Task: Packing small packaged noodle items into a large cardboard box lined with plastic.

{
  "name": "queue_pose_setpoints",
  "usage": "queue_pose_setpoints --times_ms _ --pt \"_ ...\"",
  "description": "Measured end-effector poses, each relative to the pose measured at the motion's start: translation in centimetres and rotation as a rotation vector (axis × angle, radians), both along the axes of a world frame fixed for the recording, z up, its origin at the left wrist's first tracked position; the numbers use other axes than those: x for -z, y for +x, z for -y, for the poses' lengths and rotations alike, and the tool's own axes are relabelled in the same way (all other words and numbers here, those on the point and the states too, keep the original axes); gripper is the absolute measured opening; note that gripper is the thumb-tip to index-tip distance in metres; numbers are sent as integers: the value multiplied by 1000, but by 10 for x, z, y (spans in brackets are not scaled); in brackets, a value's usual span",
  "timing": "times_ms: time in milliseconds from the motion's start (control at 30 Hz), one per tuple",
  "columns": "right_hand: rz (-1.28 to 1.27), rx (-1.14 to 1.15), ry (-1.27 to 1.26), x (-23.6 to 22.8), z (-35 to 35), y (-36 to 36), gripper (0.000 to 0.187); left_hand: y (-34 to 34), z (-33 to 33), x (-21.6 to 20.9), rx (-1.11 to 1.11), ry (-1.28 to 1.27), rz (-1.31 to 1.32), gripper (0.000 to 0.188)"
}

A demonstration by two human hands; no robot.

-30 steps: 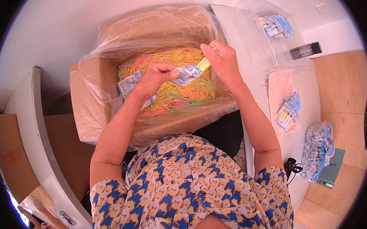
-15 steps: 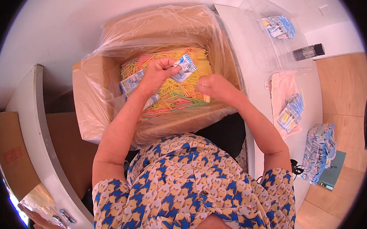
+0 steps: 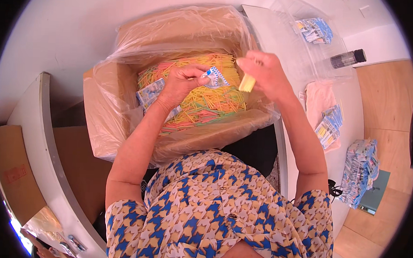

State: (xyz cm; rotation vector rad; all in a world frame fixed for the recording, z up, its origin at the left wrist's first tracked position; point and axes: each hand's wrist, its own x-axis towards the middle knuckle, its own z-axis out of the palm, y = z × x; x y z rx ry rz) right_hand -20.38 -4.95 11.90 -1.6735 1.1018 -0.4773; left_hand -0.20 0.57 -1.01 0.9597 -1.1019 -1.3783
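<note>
L hand (image 3: 183,85) pinches a pkt (image 3: 218,78) over the box (image 3: 93,94); R hand (image 3: 265,75), just right, grips yellow sticks (image 3: 247,83) at box's right side. Sticks cd scatter if R grip slackens; pkt prob. creases if L pinches too hard.

Left hand (image 3: 179,85) with packet (image 3: 217,78); right hand (image 3: 266,76), yellow sticks (image 3: 247,83)

Wide fisheye view from the head, downward and near, over left hand (image 3: 180,85) and right hand (image 3: 267,74).
</note>
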Motion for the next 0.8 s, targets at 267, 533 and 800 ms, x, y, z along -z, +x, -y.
queue_pose_setpoints --times_ms 267,533,800 --pt "-14 8 -91 26 16 15 33 -8 7 -3 27 -66 27 13" --pt "-176 -196 -771 30 8 27 24 -6 3 -5 44 31 -20 14" --pt "-17 -51 -678 26 -10 8 23 -3 -1 1 72 88 -48 25"
